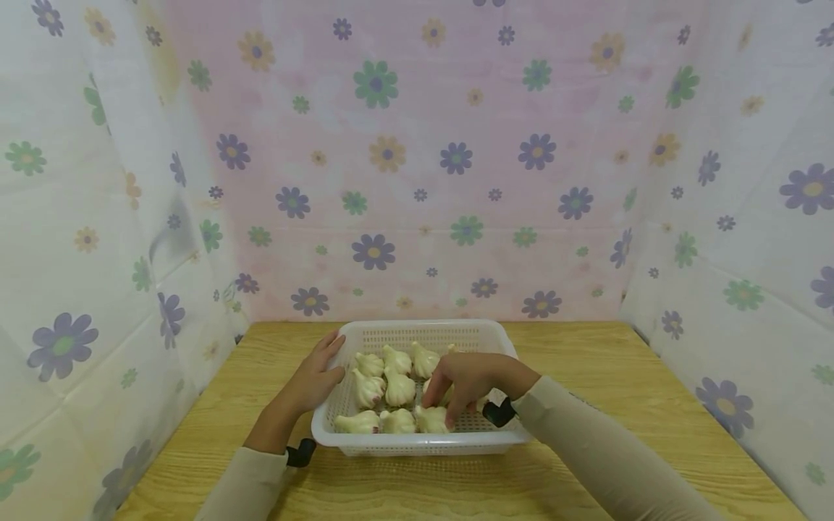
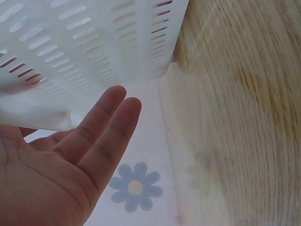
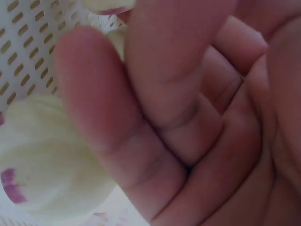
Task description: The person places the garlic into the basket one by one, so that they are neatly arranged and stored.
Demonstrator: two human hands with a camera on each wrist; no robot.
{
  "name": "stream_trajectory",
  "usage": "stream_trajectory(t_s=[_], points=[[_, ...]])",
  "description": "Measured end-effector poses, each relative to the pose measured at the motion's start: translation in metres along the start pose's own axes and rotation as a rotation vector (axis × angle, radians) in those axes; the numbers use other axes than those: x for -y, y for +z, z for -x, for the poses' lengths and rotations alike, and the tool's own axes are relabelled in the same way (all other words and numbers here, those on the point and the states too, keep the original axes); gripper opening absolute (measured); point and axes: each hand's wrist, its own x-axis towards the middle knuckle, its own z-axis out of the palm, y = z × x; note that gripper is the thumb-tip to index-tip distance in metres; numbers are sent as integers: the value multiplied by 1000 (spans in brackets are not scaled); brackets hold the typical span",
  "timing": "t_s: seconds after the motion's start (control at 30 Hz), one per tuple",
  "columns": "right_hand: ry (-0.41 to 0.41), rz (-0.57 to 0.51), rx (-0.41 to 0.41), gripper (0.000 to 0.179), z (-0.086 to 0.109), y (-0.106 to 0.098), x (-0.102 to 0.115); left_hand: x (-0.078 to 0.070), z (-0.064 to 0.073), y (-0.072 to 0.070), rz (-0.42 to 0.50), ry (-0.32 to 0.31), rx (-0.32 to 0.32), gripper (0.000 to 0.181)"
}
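A white slotted plastic basket stands on the table with several pale garlic bulbs inside, some in a front row and others behind. At its left side my left hand holds the rim, thumb over the edge. The left wrist view shows that hand's fingers stretched along the outside of the basket wall. My right hand reaches down into the basket, its thumb and a finger on a garlic bulb in the front row. In the right wrist view a garlic bulb lies beside the curled fingers, and the fingertips' contact is hidden.
The wooden table extends on both sides of the basket. Flower-printed cloth hangs behind it and along the left and right sides. A black strap piece sits at the right wrist, another at the left.
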Motion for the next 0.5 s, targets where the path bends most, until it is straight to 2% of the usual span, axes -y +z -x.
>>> stream_trajectory(t_s=[0.5], points=[[25,-18,-10,39,2,4,5,-1,1,0,-5,-10,-10,74]])
